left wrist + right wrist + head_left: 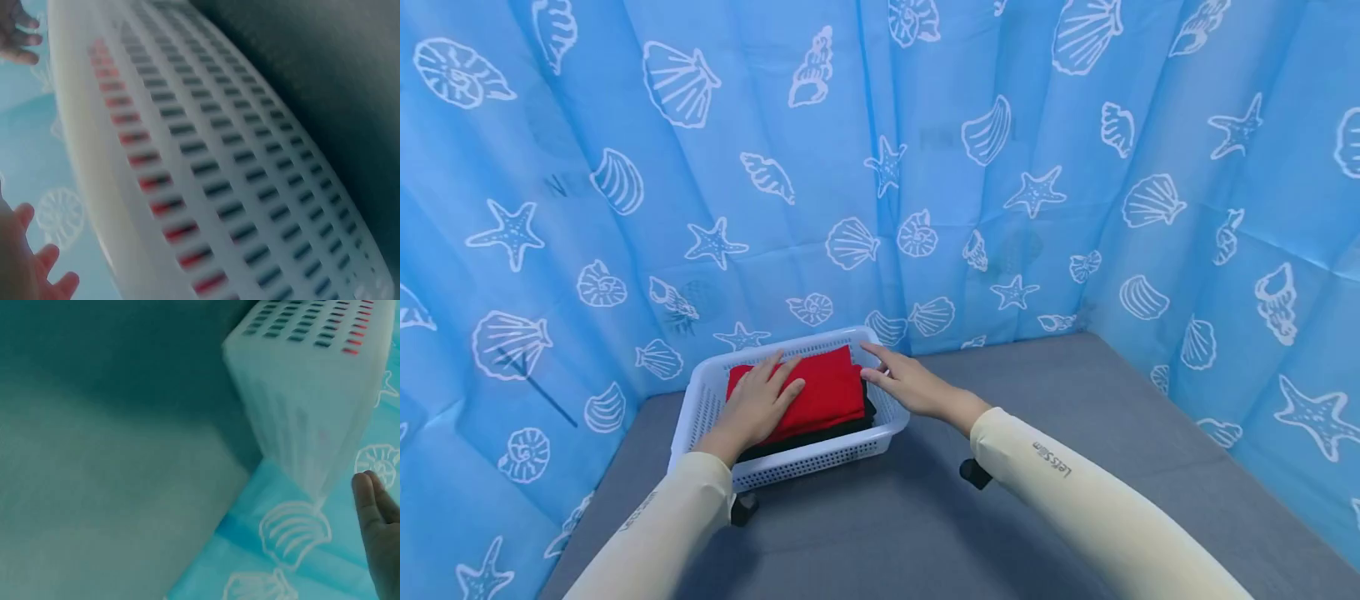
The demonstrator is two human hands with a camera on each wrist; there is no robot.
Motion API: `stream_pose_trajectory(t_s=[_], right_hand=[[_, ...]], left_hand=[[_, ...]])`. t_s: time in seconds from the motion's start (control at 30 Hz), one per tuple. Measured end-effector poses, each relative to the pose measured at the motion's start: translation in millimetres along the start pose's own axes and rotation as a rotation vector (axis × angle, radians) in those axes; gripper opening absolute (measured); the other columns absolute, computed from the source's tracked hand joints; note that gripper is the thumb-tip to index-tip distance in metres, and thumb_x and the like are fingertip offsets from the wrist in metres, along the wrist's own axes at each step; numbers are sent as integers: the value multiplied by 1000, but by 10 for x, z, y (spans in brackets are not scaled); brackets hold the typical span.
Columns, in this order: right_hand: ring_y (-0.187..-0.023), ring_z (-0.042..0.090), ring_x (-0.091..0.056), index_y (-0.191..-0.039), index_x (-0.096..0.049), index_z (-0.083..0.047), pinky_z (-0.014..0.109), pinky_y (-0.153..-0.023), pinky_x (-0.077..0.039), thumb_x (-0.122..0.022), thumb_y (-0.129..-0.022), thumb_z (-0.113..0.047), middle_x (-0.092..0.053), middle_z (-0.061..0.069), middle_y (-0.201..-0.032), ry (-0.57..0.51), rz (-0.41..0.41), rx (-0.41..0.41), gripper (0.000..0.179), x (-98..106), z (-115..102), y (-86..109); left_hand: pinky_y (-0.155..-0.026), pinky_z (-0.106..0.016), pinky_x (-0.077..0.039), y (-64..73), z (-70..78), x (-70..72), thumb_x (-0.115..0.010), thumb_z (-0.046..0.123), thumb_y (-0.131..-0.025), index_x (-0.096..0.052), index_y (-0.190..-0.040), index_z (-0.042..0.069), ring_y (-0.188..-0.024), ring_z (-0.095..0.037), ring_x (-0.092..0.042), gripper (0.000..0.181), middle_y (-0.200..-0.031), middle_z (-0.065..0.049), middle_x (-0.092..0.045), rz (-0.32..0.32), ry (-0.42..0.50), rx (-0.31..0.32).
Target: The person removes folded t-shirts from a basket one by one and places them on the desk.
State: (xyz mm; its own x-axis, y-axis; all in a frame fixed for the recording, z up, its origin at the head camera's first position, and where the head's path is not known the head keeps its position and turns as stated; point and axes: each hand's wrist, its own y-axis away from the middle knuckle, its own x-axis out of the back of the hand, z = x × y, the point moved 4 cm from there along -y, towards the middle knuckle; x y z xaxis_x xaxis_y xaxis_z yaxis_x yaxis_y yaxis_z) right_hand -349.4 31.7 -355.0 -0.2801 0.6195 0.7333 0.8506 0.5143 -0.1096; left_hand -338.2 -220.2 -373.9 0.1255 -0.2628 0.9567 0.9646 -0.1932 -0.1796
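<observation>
Two cream sleeves (1067, 492) cross the grey worktop (865, 533). The left hand (756, 408), fingers loosely spread and gripping nothing, partly hides one folded red cloth (827, 387); the right hand (917, 386), fingers extended, is empty near the rim. One white basket (820, 467) surrounds the red cloth and black cloth (827, 433) beneath. Behind hangs blue seashell-print curtain (850, 200).

The dark brand name "LetsSlim" stood on my pale right sleeve (1090, 508), at about 4 o'clock in the head view. Similar dark lettering (638, 511) ran along my pale left sleeve (673, 521), near 8 o'clock, too small and slanted for me to read with certainty. On the blue curtain (820, 183) before me, a faint grey capital "N" (555, 185) showed close to 10 o'clock, the marks after it blurred; a fainter grey patch of lettering (936, 137), near 1 o'clock, was too pale to make out.
</observation>
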Motion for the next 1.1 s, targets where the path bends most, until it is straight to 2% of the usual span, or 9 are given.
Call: stream_pose_trajectory(t_s=[0.13,0.3,0.43,0.53,0.73,0.97,1.1], right_hand=[[-130,30,-51,-158,-19,-21,53,-105,-44,-39,-103,-51,-50,15,-145,-63,-19,-48,66,-140,-49,-164],[-136,34,-46,-158,-19,-17,55,-110,-38,-36,-104,-50,-42,17,-152,-87,0,-120,66,-246,-26,-306],[-138,37,-42,-158,-18,-15,58,-111,-35,-38,-104,-49,-35,18,-156,-105,3,-177,67,-321,-17,-388],[-141,36,-37,-158,-19,-12,57,-113,-33,-40,-103,-49,-29,16,-159,-106,-14,-205,69,-405,-25,-443],[-143,35,-33,-156,-23,-8,56,-113,-33,-48,-102,-40,-30,15,-159,-124,-2,-246,68,-548,4,-493],[-142,35,-32,-154,-30,-11,55,-113,-33,-55,-99,-32,-31,15,-158,-223,41,-261,64,-667,116,-568],[-139,34,-35,-153,-36,-14,54,-111,-37,-61,-96,-30,-34,15,-155,-303,51,-275,64,-713,160,-624]], left_hand=[[-114,-68,-17,42,-223,34,-40,52,-101,-24,-157,20,-145,-44,-20,66,-161,-18,-19,5,39,73],[-113,-70,-15,103,-472,63,-31,50,-104,-20,-158,14,-144,-50,-15,66,-160,-25,-13,-16,144,169],[-111,-71,-19,152,-659,44,-30,50,-104,-14,-159,13,-144,-51,-13,67,-160,-27,-9,-56,246,272],[-109,-71,-24,176,-743,18,-31,52,-104,-10,-159,14,-143,-52,-13,70,-160,-28,-7,-73,306,328],[-111,-68,-24,158,-778,-61,-31,48,-105,-10,-158,8,-142,-50,-18,70,-156,-30,-14,-69,387,330],[-113,-66,-22,144,-827,-145,-31,45,-106,-11,-158,6,-143,-50,-18,68,-159,-28,-17,-91,380,350],[-112,-66,-25,132,-873,-164,-34,44,-106,-15,-157,6,-140,-50,-23,66,-157,-29,-21,-84,374,358]])
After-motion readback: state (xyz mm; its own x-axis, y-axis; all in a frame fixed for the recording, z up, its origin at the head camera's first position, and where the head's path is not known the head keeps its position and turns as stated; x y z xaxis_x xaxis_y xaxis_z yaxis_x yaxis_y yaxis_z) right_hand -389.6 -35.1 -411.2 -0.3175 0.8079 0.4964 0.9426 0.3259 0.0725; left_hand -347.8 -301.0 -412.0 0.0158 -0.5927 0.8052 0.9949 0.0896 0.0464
